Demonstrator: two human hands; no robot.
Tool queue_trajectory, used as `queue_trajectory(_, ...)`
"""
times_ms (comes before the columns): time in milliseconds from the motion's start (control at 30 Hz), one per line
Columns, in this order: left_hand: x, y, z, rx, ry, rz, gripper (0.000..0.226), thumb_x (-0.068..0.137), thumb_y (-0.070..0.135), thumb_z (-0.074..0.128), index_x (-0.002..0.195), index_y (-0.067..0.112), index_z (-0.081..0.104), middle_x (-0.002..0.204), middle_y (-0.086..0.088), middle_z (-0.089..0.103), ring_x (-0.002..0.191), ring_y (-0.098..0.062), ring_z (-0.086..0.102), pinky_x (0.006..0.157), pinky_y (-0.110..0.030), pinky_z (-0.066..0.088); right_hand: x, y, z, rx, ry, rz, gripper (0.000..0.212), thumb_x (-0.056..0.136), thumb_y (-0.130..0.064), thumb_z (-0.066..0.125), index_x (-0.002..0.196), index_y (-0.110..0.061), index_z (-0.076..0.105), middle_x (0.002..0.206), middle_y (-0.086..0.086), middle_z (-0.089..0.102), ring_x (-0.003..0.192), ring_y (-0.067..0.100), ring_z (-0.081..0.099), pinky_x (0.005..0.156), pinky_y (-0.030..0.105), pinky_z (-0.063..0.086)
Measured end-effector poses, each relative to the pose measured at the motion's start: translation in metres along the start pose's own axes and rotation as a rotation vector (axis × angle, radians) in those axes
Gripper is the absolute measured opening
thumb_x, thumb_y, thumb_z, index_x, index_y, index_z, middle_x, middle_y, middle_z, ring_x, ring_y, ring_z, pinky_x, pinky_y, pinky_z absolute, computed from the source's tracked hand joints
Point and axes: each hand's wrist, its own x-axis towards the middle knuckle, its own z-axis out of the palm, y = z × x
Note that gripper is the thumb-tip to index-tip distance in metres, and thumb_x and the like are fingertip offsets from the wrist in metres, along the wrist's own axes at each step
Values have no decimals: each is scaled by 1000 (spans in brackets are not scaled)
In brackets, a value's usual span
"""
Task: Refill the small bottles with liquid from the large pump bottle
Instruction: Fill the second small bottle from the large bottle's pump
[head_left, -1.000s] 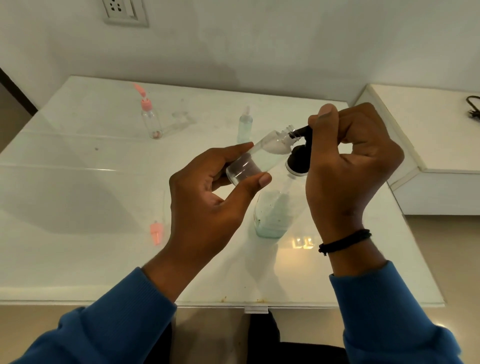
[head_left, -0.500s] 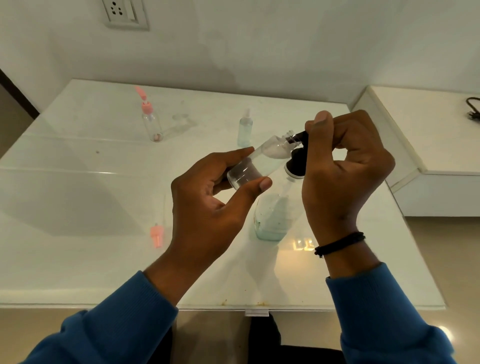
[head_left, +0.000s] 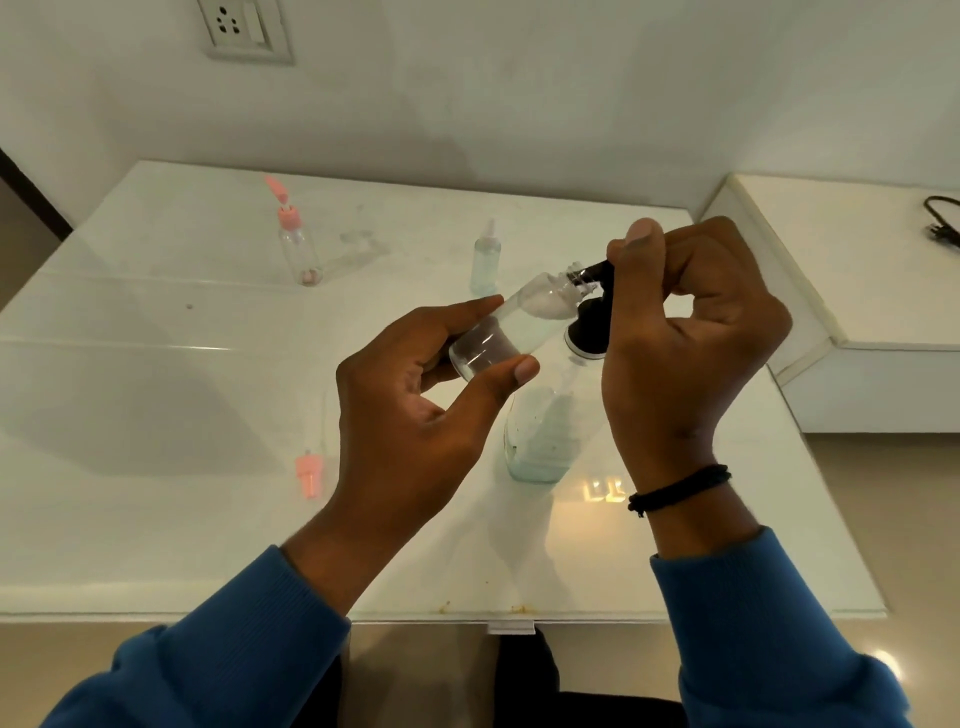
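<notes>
Though tilted to the black pump (head_left: 589, 332) — small clear bottle (head_left: 511, 325), contents indiscernible.

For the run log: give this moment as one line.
left hand: holds small bottle tilted | right hand: on pump head | spout at bottle mouth | pump bottle: on table

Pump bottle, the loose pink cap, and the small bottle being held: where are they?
large pump bottle (head_left: 535, 441), head view, lower body.
loose pink cap (head_left: 307, 475), head view, its middle.
small clear bottle (head_left: 511, 325), head view, its side.
</notes>
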Motion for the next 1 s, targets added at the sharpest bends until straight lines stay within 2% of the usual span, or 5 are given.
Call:
queue_trajectory(233,-1,-1,1,3,5,-11,43,83,24,83,121,6,71,112,-4,74,102,-21,72,87,-33,62,-4,-2,2,20,-9,15,34,96,-4,64,63,3,61,63,13,57,61,15,49,60,18,39)
queue_trajectory(367,0,0,1,-7,-4,-10,44,84,23,83,121,5,71,113,-4,74,103,-21,72,88,-33,62,1,-2,0,4,-2,3,35,96,-4,64,62,3,60,62,13,57,60,25,51,57,30,41)
queue_trajectory(533,0,-1,1,10,-5,-11,44,84,24,83,122,6,71,113,-4,74,103,-21,72,87,-31,61,-5,-2,2,20,2,30,35,97,-3,64,63,5,60,63,15,58,61,24,52,58,24,41)
queue_trajectory(700,0,1,0,13,2,-4,43,83,24,83,121,8,71,113,-2,74,102,-17,72,87,-25,60,-3,-2,2,27,11,34,35,97,-4,63,63,3,62,63,14,59,61,23,53,58,26,41)
queue_trajectory(1000,0,0,0,5,5,-15,44,83,24,84,121,7,71,113,-3,74,102,-20,73,87,-30,61,-3,-2,1,26,3,44,34,97,-4,63,64,4,63,64,15,60,62,24,54,59,25,42)
